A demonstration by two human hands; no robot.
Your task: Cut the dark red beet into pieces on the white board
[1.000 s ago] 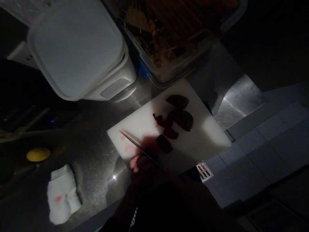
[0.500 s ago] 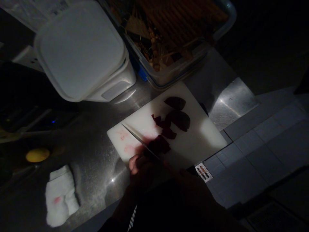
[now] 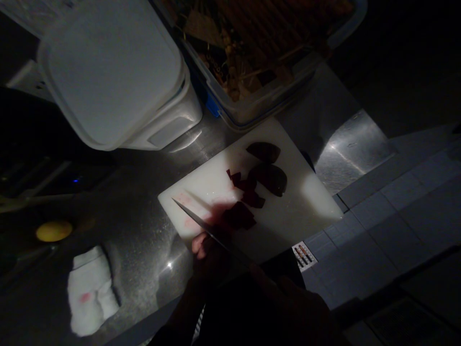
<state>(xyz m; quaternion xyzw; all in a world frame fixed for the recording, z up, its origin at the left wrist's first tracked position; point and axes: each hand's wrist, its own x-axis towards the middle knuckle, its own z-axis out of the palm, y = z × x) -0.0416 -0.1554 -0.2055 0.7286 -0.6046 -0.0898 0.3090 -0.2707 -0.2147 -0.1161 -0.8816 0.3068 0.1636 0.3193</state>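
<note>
Dimly, the right grip (image 3: 288, 302) clasped a kitchen knife (image 3: 205, 226) over beet chunks (image 3: 239, 216); the left grip (image 3: 207, 252) curled, its hold unclear.

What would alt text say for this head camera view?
A person's right hand holds a kitchen knife above a white cutting board on a steel counter, near dark beetroot pieces and pink stains. The left hand sits at the board's near edge, under the blade.

counter: stainless steel counter (image 3: 355, 156) | floor: grey tiled floor (image 3: 374, 240) | light: dim
</note>
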